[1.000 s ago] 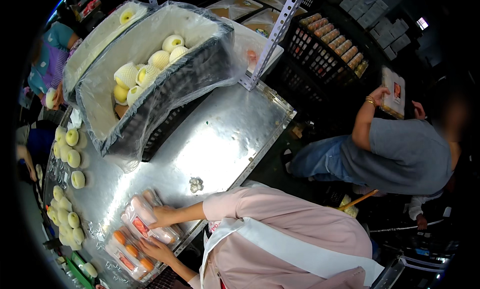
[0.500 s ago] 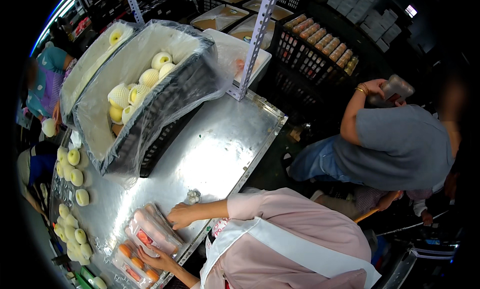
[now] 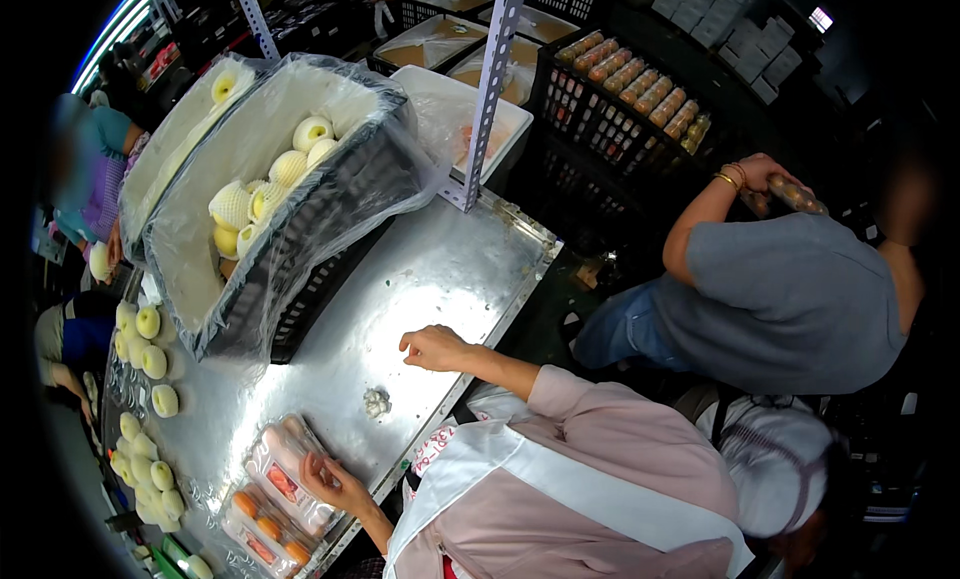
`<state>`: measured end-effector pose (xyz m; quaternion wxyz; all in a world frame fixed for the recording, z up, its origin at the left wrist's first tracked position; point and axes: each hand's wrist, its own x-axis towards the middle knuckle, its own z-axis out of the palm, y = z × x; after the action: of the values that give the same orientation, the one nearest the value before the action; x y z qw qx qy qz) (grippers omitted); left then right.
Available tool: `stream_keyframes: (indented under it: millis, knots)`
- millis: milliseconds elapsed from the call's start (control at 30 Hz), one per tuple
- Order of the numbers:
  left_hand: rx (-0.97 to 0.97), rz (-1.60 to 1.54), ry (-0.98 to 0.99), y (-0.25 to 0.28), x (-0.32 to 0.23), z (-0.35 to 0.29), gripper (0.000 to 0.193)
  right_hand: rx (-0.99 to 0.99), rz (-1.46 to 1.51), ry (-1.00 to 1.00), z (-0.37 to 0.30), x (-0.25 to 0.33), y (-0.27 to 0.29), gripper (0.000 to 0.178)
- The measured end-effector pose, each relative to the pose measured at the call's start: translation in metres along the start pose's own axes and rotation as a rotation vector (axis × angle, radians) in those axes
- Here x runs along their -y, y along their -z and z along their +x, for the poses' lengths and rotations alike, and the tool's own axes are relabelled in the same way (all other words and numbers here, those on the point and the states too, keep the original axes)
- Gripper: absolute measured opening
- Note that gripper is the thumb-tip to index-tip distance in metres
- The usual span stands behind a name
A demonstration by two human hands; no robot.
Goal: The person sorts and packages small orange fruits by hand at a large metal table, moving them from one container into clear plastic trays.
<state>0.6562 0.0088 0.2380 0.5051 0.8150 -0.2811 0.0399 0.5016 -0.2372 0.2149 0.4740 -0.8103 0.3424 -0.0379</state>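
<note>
My left hand (image 3: 335,482) is over the near edge of a clear plastic pack (image 3: 275,447) of pale pinkish pieces with a red label. Its fingers are bent and apart; whether they touch the pack I cannot tell. Beside it lies a second clear pack (image 3: 247,531) with orange fruit inside and a label. My right hand (image 3: 432,349) reaches out over the metal table (image 3: 455,269), fingers loosely bent, with nothing visible in them. A crumpled clear lump (image 3: 376,403) sits on the metal between my two hands.
A plastic-lined black crate (image 3: 320,204) of yellow fruit in foam nets stands on the table. More netted fruit (image 3: 145,469) lies along the far left. A perforated metal post (image 3: 490,89) rises at the table's edge. A person in grey (image 3: 780,299) stands at right, near a crate of packs (image 3: 625,104).
My right hand has left the packs and moved up and right over the table. My left hand has shifted from the orange-fruit pack to the other pack. The person in grey has turned the held pack.
</note>
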Motion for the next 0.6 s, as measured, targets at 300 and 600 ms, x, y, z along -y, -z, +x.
stream_keyframes:
  millis: [300, 600]
  knots:
    - [0.219, -0.109, 0.331, -0.013, 0.025, -0.031, 0.015, 0.174, -0.038, 0.111, 0.008, 0.005, -0.022, 0.026]
    - [0.242, -0.038, 0.28, -0.021, 0.059, -0.052, 0.031, 0.162, -0.039, 0.088, 0.011, -0.009, -0.01, 0.025]
